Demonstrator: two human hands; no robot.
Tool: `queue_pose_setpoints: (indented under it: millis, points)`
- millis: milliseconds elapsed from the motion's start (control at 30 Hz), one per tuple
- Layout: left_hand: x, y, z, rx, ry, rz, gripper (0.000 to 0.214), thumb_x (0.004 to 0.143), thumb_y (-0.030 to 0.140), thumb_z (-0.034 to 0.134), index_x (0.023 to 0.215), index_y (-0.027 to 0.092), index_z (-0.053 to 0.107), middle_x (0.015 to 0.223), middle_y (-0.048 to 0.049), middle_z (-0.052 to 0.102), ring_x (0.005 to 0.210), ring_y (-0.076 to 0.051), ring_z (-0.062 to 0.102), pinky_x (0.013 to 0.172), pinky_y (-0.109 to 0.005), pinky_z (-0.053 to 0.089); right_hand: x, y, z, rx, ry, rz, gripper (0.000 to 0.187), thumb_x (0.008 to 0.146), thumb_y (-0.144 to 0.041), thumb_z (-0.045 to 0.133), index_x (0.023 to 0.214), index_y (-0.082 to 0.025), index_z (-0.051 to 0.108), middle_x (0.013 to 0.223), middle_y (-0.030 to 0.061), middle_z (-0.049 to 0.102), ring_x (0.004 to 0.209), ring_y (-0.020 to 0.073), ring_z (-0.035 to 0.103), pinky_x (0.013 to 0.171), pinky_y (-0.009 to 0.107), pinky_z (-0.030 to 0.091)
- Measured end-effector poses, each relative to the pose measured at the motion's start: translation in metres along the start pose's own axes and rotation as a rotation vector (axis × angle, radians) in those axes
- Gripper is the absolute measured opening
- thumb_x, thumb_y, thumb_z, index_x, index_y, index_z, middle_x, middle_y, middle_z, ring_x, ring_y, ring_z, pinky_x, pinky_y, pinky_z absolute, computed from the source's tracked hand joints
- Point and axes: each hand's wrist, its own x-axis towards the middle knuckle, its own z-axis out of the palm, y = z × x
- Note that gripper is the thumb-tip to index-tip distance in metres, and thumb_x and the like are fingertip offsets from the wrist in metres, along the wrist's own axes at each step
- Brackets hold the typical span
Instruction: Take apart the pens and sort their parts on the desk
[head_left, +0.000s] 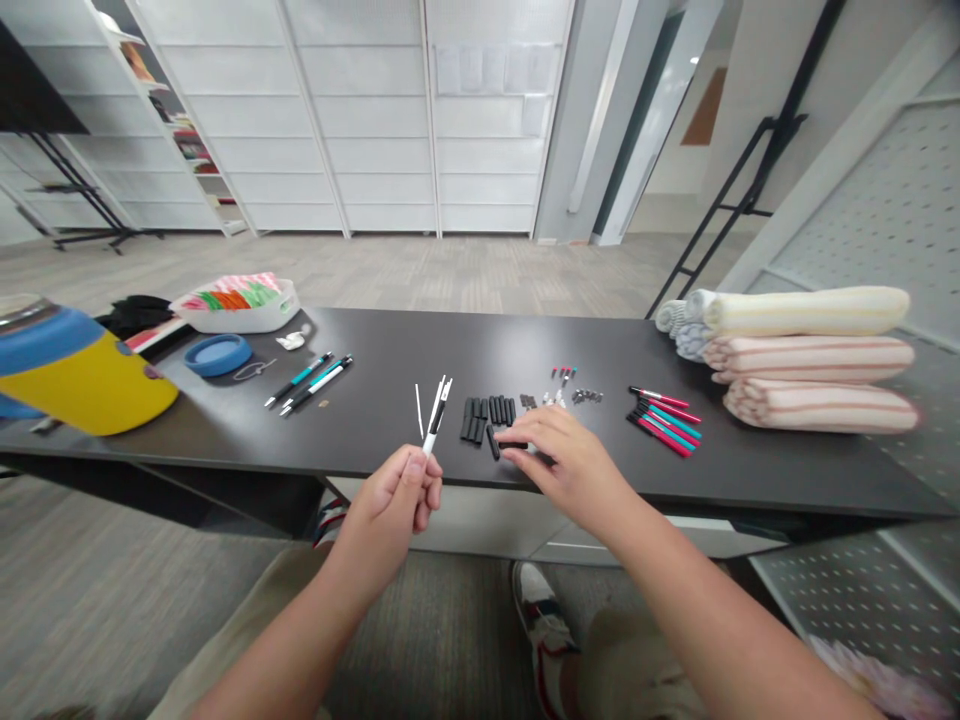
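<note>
My left hand (399,497) is closed around a white pen barrel (436,418) with a black tip, held upright over the front edge of the black table (420,350). Two thin white refills (419,410) lie beside it on the table. My right hand (559,449) lies fingers down on a black grip sleeve (512,444), just right of a row of several black grip sleeves (487,413). Small pen parts (571,392) lie behind the hand. Several red and teal pen barrels (666,421) lie to its right.
Three assembled pens (311,382) lie left of centre. A blue lid (217,353), a white tray of coloured items (238,302) and a yellow and blue container (79,380) stand at the left. Rolled towels (810,358) are stacked at the right.
</note>
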Motion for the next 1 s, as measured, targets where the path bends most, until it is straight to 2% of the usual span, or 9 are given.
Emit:
queue_pose_setpoints:
  millis: [167, 467, 600, 733, 833, 1000]
  points:
    - [0.001, -0.002, 0.001, -0.071, 0.017, 0.012, 0.041, 0.105, 0.055, 0.045, 0.092, 0.019, 0.058, 0.074, 0.0001, 0.062, 0.053, -0.010, 0.050, 0.051, -0.022, 0.040, 0.013, -0.010, 0.012, -0.013, 0.012, -0.077, 0.015, 0.105, -0.024, 0.057, 0.114, -0.023, 0.069, 0.111, 0.0091, 0.075, 0.105, 0.0219, 0.067, 0.096, 0.041, 0.053]
    - [-0.001, -0.003, 0.000, -0.172, 0.056, 0.029, 0.039, 0.106, 0.053, 0.046, 0.093, 0.018, 0.057, 0.079, -0.0012, 0.065, 0.057, -0.011, 0.053, 0.053, -0.022, 0.041, 0.049, -0.028, 0.024, 0.142, 0.070, 0.002, 0.009, 0.102, -0.022, 0.061, 0.108, -0.024, 0.067, 0.116, 0.0075, 0.072, 0.111, 0.0204, 0.066, 0.099, 0.037, 0.053]
    - [-0.002, -0.003, -0.005, -0.203, 0.073, 0.026, 0.039, 0.106, 0.053, 0.046, 0.092, 0.018, 0.057, 0.078, -0.0014, 0.065, 0.057, -0.011, 0.053, 0.052, -0.022, 0.042, 0.059, -0.030, 0.035, 0.228, 0.103, 0.183, 0.010, 0.100, -0.027, 0.063, 0.110, -0.023, 0.067, 0.106, 0.0047, 0.074, 0.092, 0.0174, 0.070, 0.084, 0.032, 0.054]
    - [-0.004, -0.002, -0.011, -0.228, 0.105, 0.019, 0.040, 0.104, 0.055, 0.049, 0.090, 0.018, 0.058, 0.077, -0.0018, 0.065, 0.057, -0.010, 0.052, 0.052, -0.022, 0.041, 0.065, -0.028, 0.045, 0.349, 0.144, 0.400, 0.019, 0.098, -0.034, 0.065, 0.115, -0.024, 0.067, 0.099, 0.0019, 0.078, 0.085, 0.0171, 0.072, 0.073, 0.029, 0.051]
    - [-0.006, 0.000, -0.015, -0.255, 0.114, 0.019, 0.040, 0.103, 0.055, 0.051, 0.090, 0.018, 0.059, 0.076, -0.0022, 0.065, 0.056, -0.011, 0.052, 0.052, -0.022, 0.042, 0.070, -0.025, 0.048, 0.362, 0.149, 0.469, 0.023, 0.097, -0.036, 0.064, 0.117, -0.025, 0.071, 0.098, 0.0018, 0.080, 0.082, 0.0173, 0.071, 0.070, 0.030, 0.048]
    - [-0.008, 0.001, -0.017, -0.260, 0.111, 0.024, 0.039, 0.104, 0.053, 0.050, 0.089, 0.018, 0.059, 0.076, -0.0018, 0.065, 0.056, -0.010, 0.053, 0.052, -0.021, 0.042, 0.076, -0.020, 0.047, 0.250, 0.149, 0.501, 0.023, 0.096, -0.041, 0.067, 0.107, -0.024, 0.077, 0.095, 0.0033, 0.081, 0.081, 0.0195, 0.071, 0.073, 0.032, 0.050]
